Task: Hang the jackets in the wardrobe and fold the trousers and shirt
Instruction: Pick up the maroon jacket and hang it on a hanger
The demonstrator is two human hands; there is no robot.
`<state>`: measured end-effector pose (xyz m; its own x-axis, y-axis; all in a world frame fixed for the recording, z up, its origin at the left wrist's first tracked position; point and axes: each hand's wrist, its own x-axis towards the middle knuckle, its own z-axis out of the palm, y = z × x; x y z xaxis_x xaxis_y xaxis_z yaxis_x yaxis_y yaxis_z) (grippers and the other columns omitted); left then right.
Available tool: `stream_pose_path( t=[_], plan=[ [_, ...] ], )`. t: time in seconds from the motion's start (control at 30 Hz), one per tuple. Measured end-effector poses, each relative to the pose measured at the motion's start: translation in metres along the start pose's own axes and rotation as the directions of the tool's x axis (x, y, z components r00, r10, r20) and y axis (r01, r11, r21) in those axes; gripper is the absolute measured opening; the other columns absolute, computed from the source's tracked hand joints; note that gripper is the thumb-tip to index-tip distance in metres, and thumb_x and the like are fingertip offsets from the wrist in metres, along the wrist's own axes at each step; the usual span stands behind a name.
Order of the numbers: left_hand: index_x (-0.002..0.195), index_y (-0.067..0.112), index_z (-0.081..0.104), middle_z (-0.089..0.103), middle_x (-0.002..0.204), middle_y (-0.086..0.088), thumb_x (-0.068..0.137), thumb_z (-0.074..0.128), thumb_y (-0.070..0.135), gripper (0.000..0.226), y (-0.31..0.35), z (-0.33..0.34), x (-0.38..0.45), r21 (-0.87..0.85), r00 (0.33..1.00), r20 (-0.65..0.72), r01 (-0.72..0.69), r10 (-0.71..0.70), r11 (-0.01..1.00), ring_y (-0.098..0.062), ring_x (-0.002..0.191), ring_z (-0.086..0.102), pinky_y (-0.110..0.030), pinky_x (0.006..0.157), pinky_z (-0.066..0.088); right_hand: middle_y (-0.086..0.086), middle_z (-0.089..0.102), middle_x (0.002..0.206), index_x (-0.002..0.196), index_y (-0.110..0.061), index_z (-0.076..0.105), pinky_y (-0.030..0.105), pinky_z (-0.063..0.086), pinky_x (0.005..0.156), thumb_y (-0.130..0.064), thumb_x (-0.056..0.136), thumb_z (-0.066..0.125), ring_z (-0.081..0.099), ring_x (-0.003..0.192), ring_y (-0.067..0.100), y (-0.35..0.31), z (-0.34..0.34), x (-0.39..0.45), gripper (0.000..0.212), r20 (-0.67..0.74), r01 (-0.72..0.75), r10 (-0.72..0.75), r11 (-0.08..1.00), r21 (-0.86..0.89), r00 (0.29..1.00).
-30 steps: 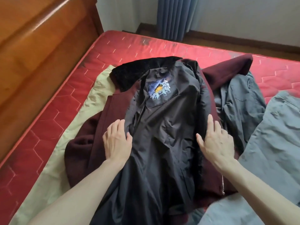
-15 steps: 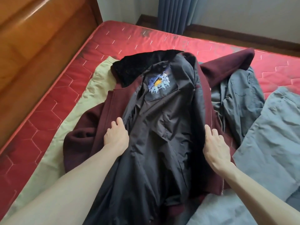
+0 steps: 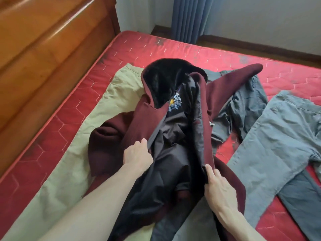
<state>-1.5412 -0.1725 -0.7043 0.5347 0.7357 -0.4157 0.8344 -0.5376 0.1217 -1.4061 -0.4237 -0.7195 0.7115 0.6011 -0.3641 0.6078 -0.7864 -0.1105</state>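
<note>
A maroon jacket (image 3: 111, 136) with black lining and a black fur collar (image 3: 161, 79) is bunched up in the middle of the bed, its collar end lifted. My left hand (image 3: 137, 153) grips its left front edge. My right hand (image 3: 218, 186) grips the right front edge, fingers curled into the fabric. Beige trousers (image 3: 97, 129) lie under the jacket on the left. A dark grey garment (image 3: 243, 105) lies crumpled to the right of the jacket. Lighter grey trousers (image 3: 274, 145) lie flat at the far right.
The clothes lie on a red quilted mattress (image 3: 59, 122). A tall wooden headboard (image 3: 43, 49) runs along the left. A blue curtain (image 3: 189, 16) and a white wall stand beyond the bed's far edge.
Both hands went from lying flat on the spread jacket to gripping its front edges. The two sides have been drawn together and the jacket is raised and bunched.
</note>
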Motion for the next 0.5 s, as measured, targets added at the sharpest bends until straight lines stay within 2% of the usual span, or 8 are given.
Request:
stream_pose_path(
  t=[0.1, 0.17, 0.23, 0.3, 0.37, 0.43, 0.5],
  plan=[
    [0.099, 0.021, 0.049, 0.07, 0.112, -0.008, 0.077, 0.054, 0.022, 0.022, -0.001, 0.004, -0.024, 0.006, 0.994, 0.102, 0.024, -0.024, 1.0, -0.034, 0.106, 0.067, -0.035, 0.076, 0.041, -0.011, 0.044, 0.136, 0.16, -0.037, 0.016, 0.035, 0.051, 0.077, -0.026, 0.098, 0.049, 0.059, 0.113, 0.017, 0.011, 0.014, -0.04, 0.072, 0.06, 0.007, -0.007, 1.0, 0.002, 0.998],
    [0.103, 0.021, 0.056, 0.071, 0.116, -0.008, 0.077, 0.054, 0.026, 0.026, -0.004, 0.013, -0.036, -0.014, 0.983, 0.181, 0.044, -0.041, 0.999, -0.033, 0.111, 0.066, -0.035, 0.08, 0.043, -0.012, 0.042, 0.14, 0.162, -0.037, 0.012, 0.033, 0.052, 0.081, -0.029, 0.097, 0.05, 0.059, 0.114, 0.015, 0.021, 0.018, -0.053, 0.075, 0.089, 0.01, -0.01, 1.0, -0.001, 0.996],
    [0.106, 0.02, 0.054, 0.069, 0.119, -0.008, 0.082, 0.053, 0.028, 0.026, -0.006, 0.025, -0.047, -0.025, 0.976, 0.211, 0.052, -0.045, 0.998, -0.034, 0.113, 0.065, -0.036, 0.081, 0.042, -0.011, 0.042, 0.137, 0.162, -0.037, 0.01, 0.032, 0.051, 0.082, -0.031, 0.097, 0.051, 0.06, 0.114, 0.015, 0.028, 0.016, -0.057, 0.077, 0.106, 0.009, -0.007, 1.0, -0.014, 0.994],
    [0.108, 0.02, 0.046, 0.067, 0.121, -0.008, 0.088, 0.05, 0.029, 0.022, -0.006, 0.036, -0.054, -0.024, 0.983, 0.182, 0.039, -0.034, 0.999, -0.034, 0.112, 0.065, -0.038, 0.082, 0.042, -0.009, 0.044, 0.131, 0.161, -0.037, 0.012, 0.033, 0.05, 0.08, -0.033, 0.096, 0.052, 0.062, 0.113, 0.015, 0.032, 0.013, -0.052, 0.076, 0.112, 0.007, -0.004, 1.0, -0.025, 0.994],
    [0.11, 0.02, 0.041, 0.064, 0.122, -0.007, 0.093, 0.049, 0.031, 0.022, -0.004, 0.04, -0.056, -0.009, 0.992, 0.121, 0.025, -0.024, 1.0, -0.034, 0.111, 0.064, -0.04, 0.084, 0.043, -0.009, 0.047, 0.124, 0.155, -0.035, 0.021, 0.034, 0.05, 0.076, -0.039, 0.093, 0.053, 0.064, 0.11, 0.017, 0.032, 0.007, -0.042, 0.07, 0.108, 0.008, -0.005, 0.999, -0.032, 0.994],
    [0.121, 0.018, 0.042, 0.062, 0.123, -0.007, 0.096, 0.05, 0.034, 0.032, 0.0, 0.04, -0.052, 0.017, 0.998, 0.055, 0.014, -0.015, 1.0, -0.033, 0.11, 0.065, -0.04, 0.083, 0.044, -0.008, 0.051, 0.116, 0.14, -0.031, 0.037, 0.036, 0.05, 0.071, -0.054, 0.092, 0.052, 0.066, 0.106, 0.018, 0.029, 0.002, -0.031, 0.055, 0.056, 0.027, -0.024, 0.998, -0.062, 0.998],
    [0.136, 0.016, 0.038, 0.059, 0.124, -0.006, 0.096, 0.054, 0.037, 0.048, 0.004, 0.038, -0.045, 0.032, 1.0, -0.012, 0.004, -0.004, 0.999, -0.031, 0.108, 0.067, -0.039, 0.081, 0.046, -0.006, 0.055, 0.11, 0.12, -0.027, 0.047, 0.037, 0.05, 0.067, -0.065, 0.091, 0.05, 0.067, 0.1, 0.021, 0.023, -0.004, -0.016, 0.048, -0.064, 0.026, -0.03, 0.998, -0.052, 0.998]
  ],
)
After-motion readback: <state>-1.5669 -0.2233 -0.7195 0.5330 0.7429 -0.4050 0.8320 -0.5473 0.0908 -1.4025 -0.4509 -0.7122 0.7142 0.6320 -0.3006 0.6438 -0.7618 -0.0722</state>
